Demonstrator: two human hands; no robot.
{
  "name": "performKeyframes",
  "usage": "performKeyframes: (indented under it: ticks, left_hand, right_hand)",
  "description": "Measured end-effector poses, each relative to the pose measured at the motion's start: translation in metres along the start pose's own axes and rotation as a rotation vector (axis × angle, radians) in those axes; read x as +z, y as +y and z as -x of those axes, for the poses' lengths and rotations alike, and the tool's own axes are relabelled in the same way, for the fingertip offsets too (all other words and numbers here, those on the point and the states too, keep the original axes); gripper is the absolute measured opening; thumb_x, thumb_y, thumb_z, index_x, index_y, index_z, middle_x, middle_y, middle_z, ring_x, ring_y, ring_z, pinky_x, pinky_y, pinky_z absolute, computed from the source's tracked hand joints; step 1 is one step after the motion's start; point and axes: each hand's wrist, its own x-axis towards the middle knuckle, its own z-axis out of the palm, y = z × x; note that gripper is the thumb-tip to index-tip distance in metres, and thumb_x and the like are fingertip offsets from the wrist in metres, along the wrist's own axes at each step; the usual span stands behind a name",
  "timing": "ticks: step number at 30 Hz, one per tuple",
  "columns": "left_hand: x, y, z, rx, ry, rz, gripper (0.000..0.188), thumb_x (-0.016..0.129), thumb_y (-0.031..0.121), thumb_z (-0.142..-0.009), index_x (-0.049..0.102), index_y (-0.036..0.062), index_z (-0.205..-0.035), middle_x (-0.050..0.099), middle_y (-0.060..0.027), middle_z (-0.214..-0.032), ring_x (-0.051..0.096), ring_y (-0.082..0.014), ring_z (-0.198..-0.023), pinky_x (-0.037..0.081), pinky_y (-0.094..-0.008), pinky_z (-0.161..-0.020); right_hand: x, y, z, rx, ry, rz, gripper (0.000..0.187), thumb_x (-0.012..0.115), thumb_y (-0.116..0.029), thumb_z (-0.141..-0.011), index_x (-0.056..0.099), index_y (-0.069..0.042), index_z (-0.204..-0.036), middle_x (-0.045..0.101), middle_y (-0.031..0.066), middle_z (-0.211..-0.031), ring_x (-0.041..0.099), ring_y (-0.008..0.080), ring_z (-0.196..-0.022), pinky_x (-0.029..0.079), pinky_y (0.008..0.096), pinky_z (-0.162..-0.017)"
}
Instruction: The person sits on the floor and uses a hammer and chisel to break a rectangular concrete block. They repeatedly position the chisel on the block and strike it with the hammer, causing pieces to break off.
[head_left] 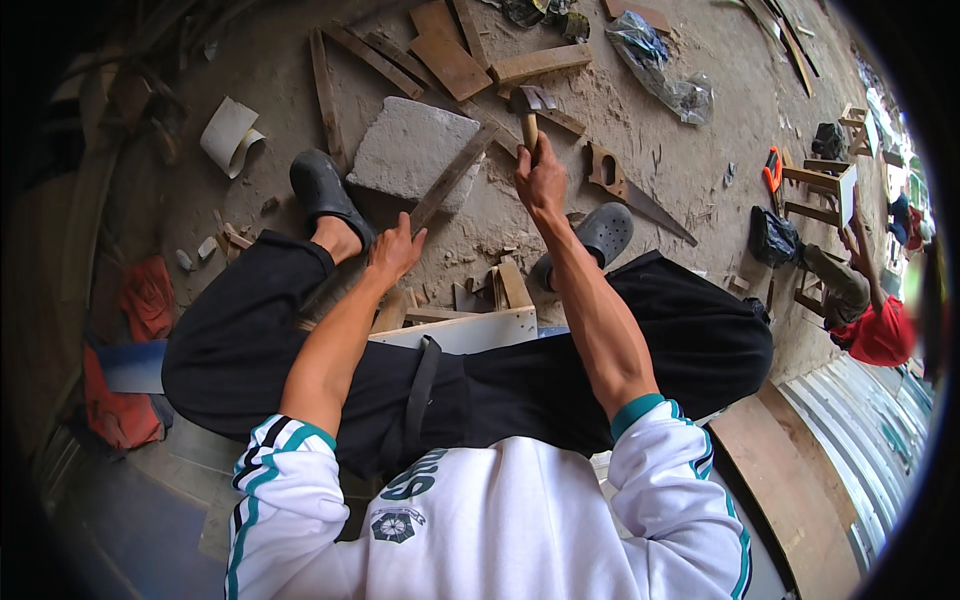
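My left hand (397,250) is closed on the near end of a narrow wooden strip (452,178). The strip slants away to the right across a rough pale stone block (400,150) on the ground. In my right hand (541,180) is a hammer, gripped by its light wooden handle (529,128). The hammer's metal head (532,99) points away from me, to the right of the strip's far end. A handsaw (640,195) with a wooden handle lies on the ground, right of my right hand.
Boards (450,65) and offcuts lie beyond the block. A clear plastic bag (660,75) is at the far right. Between my legs stands a pale wooden box (470,332) with wood scraps. A person in red (880,330) sits at the right by a small stool (825,190).
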Motion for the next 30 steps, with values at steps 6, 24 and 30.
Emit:
performKeyframes:
  ticks: [6, 24, 30]
  left_hand:
    - [-0.006, 0.004, -0.003, 0.010, -0.020, -0.054, 0.047, 0.050, 0.041, -0.096, 0.040, 0.0003, -0.117, 0.064, -0.0340, -0.086, 0.063, -0.0523, -0.084, 0.050, -0.0581, -0.075]
    - [-0.009, 0.001, 0.003, -0.005, -0.054, -0.058, 0.047, 0.048, 0.042, -0.097, 0.039, 0.0000, -0.118, 0.065, -0.0340, -0.088, 0.063, -0.0515, -0.087, 0.050, -0.0579, -0.077]
    - [-0.016, 0.009, -0.002, 0.034, -0.054, -0.079, 0.043, 0.049, 0.041, -0.097, 0.039, 0.0011, -0.109, 0.065, -0.0334, -0.087, 0.063, -0.0515, -0.085, 0.051, -0.0574, -0.073]
  right_hand:
    - [0.007, 0.012, -0.004, 0.028, -0.233, 0.278, 0.031, 0.053, -0.025, -0.092, 0.052, -0.007, -0.117, 0.065, 0.0274, -0.096, 0.062, 0.0483, -0.089, 0.049, 0.0553, -0.074]
    - [-0.007, -0.017, -0.010, -0.102, 0.000, -0.024, 0.032, 0.056, -0.021, -0.091, 0.051, -0.006, -0.119, 0.065, 0.0274, -0.097, 0.061, 0.0482, -0.092, 0.048, 0.0534, -0.077]
    - [0.005, 0.017, 0.002, -0.035, -0.143, 0.133, 0.033, 0.056, -0.023, -0.092, 0.054, -0.004, -0.120, 0.064, 0.0288, -0.094, 0.063, 0.0474, -0.087, 0.049, 0.0510, -0.075]
